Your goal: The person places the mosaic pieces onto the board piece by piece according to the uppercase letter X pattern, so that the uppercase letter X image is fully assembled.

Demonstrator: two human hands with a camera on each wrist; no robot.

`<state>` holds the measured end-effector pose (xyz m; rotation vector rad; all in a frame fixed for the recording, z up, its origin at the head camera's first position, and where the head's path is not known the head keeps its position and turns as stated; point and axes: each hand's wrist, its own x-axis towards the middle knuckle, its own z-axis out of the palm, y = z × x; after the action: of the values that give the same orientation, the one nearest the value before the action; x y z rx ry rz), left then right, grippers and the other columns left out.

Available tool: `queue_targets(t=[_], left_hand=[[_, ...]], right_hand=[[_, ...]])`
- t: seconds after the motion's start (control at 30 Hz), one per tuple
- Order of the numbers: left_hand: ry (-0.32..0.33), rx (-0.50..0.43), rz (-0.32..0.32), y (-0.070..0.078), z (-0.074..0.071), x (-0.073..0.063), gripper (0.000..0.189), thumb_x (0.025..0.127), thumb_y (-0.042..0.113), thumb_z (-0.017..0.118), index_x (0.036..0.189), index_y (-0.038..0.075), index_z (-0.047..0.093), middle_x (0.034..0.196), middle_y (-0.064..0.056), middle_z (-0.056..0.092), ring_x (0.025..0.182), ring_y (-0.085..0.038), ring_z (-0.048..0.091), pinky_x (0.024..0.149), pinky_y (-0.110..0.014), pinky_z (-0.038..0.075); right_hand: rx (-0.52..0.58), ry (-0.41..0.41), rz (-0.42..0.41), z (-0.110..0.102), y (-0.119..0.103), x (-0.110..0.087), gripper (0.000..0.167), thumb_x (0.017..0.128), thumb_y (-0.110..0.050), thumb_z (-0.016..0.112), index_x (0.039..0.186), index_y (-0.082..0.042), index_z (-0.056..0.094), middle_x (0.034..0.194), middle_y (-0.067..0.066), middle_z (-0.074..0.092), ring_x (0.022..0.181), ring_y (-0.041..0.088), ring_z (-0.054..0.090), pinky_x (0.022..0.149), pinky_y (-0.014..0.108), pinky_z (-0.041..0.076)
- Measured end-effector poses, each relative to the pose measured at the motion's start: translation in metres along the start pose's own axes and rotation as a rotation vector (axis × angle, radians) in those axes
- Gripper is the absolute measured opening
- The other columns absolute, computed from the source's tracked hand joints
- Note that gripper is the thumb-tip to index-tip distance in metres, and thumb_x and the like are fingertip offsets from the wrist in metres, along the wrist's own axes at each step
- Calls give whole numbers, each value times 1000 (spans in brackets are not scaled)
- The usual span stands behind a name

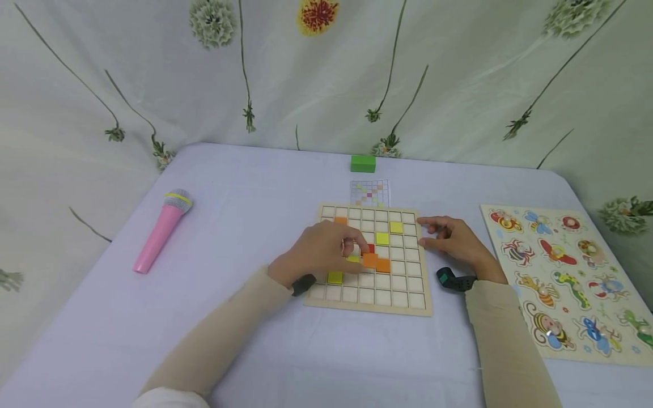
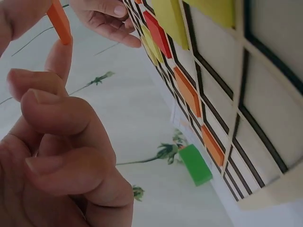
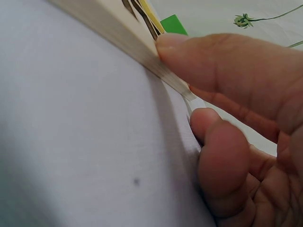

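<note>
A wooden grid board (image 1: pixel 352 298) lies flat on the table, with yellow, red and orange square tiles in some cells. Between thumb and index finger, my left hand (image 1: pixel 321 249) pinches an orange tile (image 2: pixel 59 21) just above the board; its other fingers are curled loosely. Beside the held tile sits another orange tile (image 1: pixel 382 266). A red tile (image 1: pixel 371 248) lies near the board's middle, and a yellow tile (image 1: pixel 395 227) to its upper right. My right hand (image 1: pixel 451 241) touches the board's right edge, its thumb (image 3: pixel 189 54) on the rim. The left hand covers part of the grid.
Behind the board lie a small printed pattern card (image 1: pixel 369 193) and a green block (image 1: pixel 363 164). A pink toy microphone (image 1: pixel 163 229) is at the left. An insect picture board (image 1: pixel 556 269) lies at the right. Flower-printed cloth (image 1: pixel 316 85) hangs behind the table.
</note>
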<state>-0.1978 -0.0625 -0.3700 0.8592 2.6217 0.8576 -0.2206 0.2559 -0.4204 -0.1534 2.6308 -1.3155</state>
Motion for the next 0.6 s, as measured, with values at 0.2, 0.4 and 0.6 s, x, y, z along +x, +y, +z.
queue_targets(t=[0.2,0.4,0.6], left_hand=[[-27,35,-31,16,15,9,19,87,30,89,102,26,79,69,12,55,66,-6,52,62,-26,40],[-18,68,-7,29,29,15,17,85,27,88,101,25,81,65,14,56,64,-7,53,55,-26,40],[-17,129,-38,38,39,20,17,83,26,89,98,26,82,68,13,58,66,-7,55,54,-27,44]], right_hand=[[6,2,-1,0,1,0,55,95,-9,81,146,5,63,112,13,57,82,22,49,66,27,41],[2,0,-1,-1,0,0,55,96,-10,81,145,5,63,112,13,56,82,22,48,66,27,41],[7,-3,-3,-2,0,0,54,96,-11,81,145,4,63,112,13,56,79,20,49,66,27,41]])
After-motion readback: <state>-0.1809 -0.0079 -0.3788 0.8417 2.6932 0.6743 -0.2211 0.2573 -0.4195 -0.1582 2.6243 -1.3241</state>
